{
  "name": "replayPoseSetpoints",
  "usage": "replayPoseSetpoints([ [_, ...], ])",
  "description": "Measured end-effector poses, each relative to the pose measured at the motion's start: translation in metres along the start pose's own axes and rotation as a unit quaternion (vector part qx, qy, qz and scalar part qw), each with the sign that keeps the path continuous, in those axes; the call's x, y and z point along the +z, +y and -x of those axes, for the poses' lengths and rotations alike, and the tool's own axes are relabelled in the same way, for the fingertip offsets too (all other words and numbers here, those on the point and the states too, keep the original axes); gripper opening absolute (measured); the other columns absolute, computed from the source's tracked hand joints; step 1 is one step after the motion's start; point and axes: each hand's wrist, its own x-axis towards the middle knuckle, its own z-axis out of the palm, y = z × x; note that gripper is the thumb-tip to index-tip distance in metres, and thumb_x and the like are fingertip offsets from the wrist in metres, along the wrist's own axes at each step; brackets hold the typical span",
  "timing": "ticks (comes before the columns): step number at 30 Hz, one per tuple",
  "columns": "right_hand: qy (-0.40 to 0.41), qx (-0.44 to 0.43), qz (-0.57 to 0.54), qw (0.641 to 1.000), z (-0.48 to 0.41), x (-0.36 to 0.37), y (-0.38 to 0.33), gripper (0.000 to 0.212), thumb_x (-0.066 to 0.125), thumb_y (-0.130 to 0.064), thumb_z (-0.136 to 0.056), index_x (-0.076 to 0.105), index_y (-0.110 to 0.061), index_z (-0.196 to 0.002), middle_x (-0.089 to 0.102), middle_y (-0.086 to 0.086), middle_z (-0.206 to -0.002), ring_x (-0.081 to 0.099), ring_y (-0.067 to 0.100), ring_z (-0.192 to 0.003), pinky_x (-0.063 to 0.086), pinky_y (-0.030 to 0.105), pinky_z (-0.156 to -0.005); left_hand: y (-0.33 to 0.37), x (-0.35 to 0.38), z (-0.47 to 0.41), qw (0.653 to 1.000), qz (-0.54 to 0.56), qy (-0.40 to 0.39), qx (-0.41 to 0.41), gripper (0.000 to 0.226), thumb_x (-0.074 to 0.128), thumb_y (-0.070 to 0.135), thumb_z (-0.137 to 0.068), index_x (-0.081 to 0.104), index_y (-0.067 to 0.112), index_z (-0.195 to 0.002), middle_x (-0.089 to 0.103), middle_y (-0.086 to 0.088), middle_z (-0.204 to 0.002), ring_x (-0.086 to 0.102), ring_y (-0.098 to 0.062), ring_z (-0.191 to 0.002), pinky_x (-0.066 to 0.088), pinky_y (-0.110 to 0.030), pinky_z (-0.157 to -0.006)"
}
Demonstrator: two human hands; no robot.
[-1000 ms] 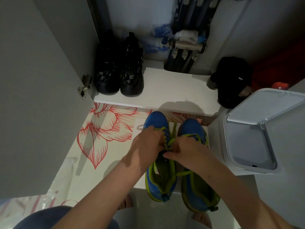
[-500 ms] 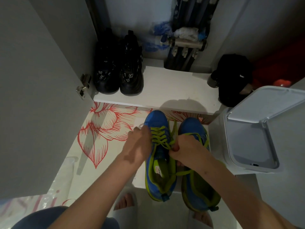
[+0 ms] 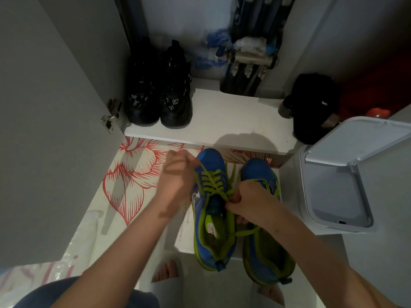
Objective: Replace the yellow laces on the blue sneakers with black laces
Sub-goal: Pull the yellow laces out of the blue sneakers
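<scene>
Two blue sneakers with yellow-green trim stand side by side on the floor, the left sneaker (image 3: 211, 218) and the right sneaker (image 3: 264, 241). A yellow lace (image 3: 211, 181) crosses the left sneaker's eyelets. My left hand (image 3: 175, 174), blurred, pinches one end of that lace and holds it out to the left of the toe. My right hand (image 3: 249, 201) grips the lace at the top eyelets, between the two shoes. No black laces are in view.
A pair of black shoes (image 3: 159, 94) stands on a white shelf (image 3: 222, 121). A black cap (image 3: 313, 107) lies at the shelf's right end. A white bin (image 3: 347, 174) with a raised lid stands right of the sneakers. A grey cabinet door (image 3: 55, 130) is on the left.
My left hand has moved left and away from the shoe, pulling a lace end out. The knot over the tongue has come undone. My right hand stays at the top eyelets.
</scene>
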Motion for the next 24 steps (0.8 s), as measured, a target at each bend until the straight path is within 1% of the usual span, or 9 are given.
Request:
replayPoseSetpoints([
  [1, -0.002, 0.001, -0.006, 1.000, 0.000, 0.000, 0.001, 0.019, 0.059, -0.020, -0.089, 0.059, -0.003, -0.079, 0.070, 0.018, -0.079, 0.062, 0.018, -0.057, 0.055, 0.031, -0.064, 0.000, -0.006, -0.003, 0.999, 0.040, 0.011, -0.028, 0.013, 0.046, 0.006, -0.095, 0.059, 0.008, -0.095, 0.049, 0.007, -0.081, 0.053, -0.006, -0.068, 0.039, -0.017, -0.050],
  [3, -0.002, 0.002, -0.010, 1.000, 0.000, -0.001, 0.000, 0.020, 0.059, -0.019, -0.089, 0.060, -0.001, -0.082, 0.070, 0.019, -0.079, 0.061, 0.018, -0.057, 0.055, 0.032, -0.064, 0.003, -0.007, 0.001, 0.999, 0.020, -0.018, -0.032, 0.013, 0.042, 0.009, -0.098, 0.052, 0.014, -0.091, 0.051, 0.006, -0.079, 0.052, -0.013, -0.070, 0.041, -0.019, -0.050],
  [5, 0.000, -0.001, -0.009, 1.000, 0.000, 0.000, -0.001, 0.023, 0.060, -0.018, -0.088, 0.063, 0.005, -0.084, 0.070, 0.020, -0.077, 0.064, 0.022, -0.060, 0.055, 0.034, -0.066, 0.004, 0.002, 0.012, 0.991, -0.113, -0.054, 0.047, 0.013, 0.040, 0.013, -0.100, 0.051, 0.013, -0.106, 0.061, -0.004, -0.090, 0.060, -0.019, -0.078, 0.052, -0.025, -0.062],
  [7, 0.000, -0.007, -0.008, 1.000, -0.002, 0.001, -0.002, 0.024, 0.061, -0.017, -0.087, 0.063, 0.007, -0.082, 0.069, 0.021, -0.076, 0.066, 0.027, -0.065, 0.056, 0.037, -0.068, 0.004, 0.012, 0.017, 0.966, -0.217, -0.070, 0.122, 0.029, 0.042, 0.018, -0.099, 0.047, 0.014, -0.127, 0.056, -0.009, -0.112, 0.057, -0.023, -0.101, 0.051, -0.033, -0.082],
  [10, -0.003, -0.008, -0.008, 1.000, -0.003, 0.000, -0.001, 0.023, 0.061, -0.017, -0.086, 0.064, 0.006, -0.082, 0.069, 0.021, -0.077, 0.067, 0.028, -0.067, 0.056, 0.037, -0.069, 0.009, 0.014, 0.016, 0.946, -0.253, -0.086, 0.184, 0.034, 0.050, 0.023, -0.094, 0.047, 0.021, -0.128, 0.052, -0.003, -0.118, 0.047, -0.020, -0.111, 0.043, -0.031, -0.090],
  [13, -0.008, -0.006, -0.005, 1.000, -0.003, -0.001, -0.002, 0.022, 0.060, -0.017, -0.086, 0.064, 0.004, -0.081, 0.070, 0.021, -0.078, 0.069, 0.030, -0.071, 0.058, 0.039, -0.072, 0.004, 0.019, 0.017, 0.902, -0.310, -0.150, 0.259, 0.035, 0.059, 0.030, -0.087, 0.053, 0.025, -0.121, 0.053, 0.001, -0.118, 0.044, -0.018, -0.112, 0.036, -0.028, -0.092],
  [15, -0.006, -0.006, 0.007, 1.000, -0.004, -0.001, -0.003, 0.020, 0.060, -0.018, -0.086, 0.061, -0.001, -0.075, 0.070, 0.020, -0.079, 0.069, 0.030, -0.073, 0.057, 0.040, -0.074, 0.002, 0.021, 0.017, 0.892, -0.327, -0.176, 0.258, 0.035, 0.062, 0.029, -0.085, 0.055, 0.024, -0.119, 0.054, 0.001, -0.119, 0.048, -0.018, -0.111, 0.036, -0.029, -0.092],
  [19, -0.004, -0.005, 0.009, 1.000, -0.004, 0.000, -0.003, 0.022, 0.061, -0.018, -0.086, 0.056, -0.009, -0.066, 0.070, 0.018, -0.077, 0.069, 0.028, -0.071, 0.058, 0.039, -0.073, 0.003, 0.025, 0.018, 0.871, -0.387, -0.139, 0.269, 0.035, 0.059, 0.028, -0.087, 0.051, 0.021, -0.120, 0.059, -0.001, -0.117, 0.052, -0.021, -0.109, 0.037, -0.029, -0.090],
  [24, -0.006, 0.001, -0.005, 1.000, -0.002, -0.001, -0.002, 0.021, 0.061, -0.018, -0.086, 0.062, 0.002, -0.078, 0.070, 0.019, -0.076, 0.069, 0.028, -0.069, 0.058, 0.039, -0.071, 0.004, 0.021, 0.017, 0.886, -0.387, -0.106, 0.233, 0.024, 0.046, 0.029, -0.096, 0.059, 0.031, -0.116, 0.062, -0.001, -0.108, 0.052, -0.020, -0.108, 0.037, -0.025, -0.088],
])
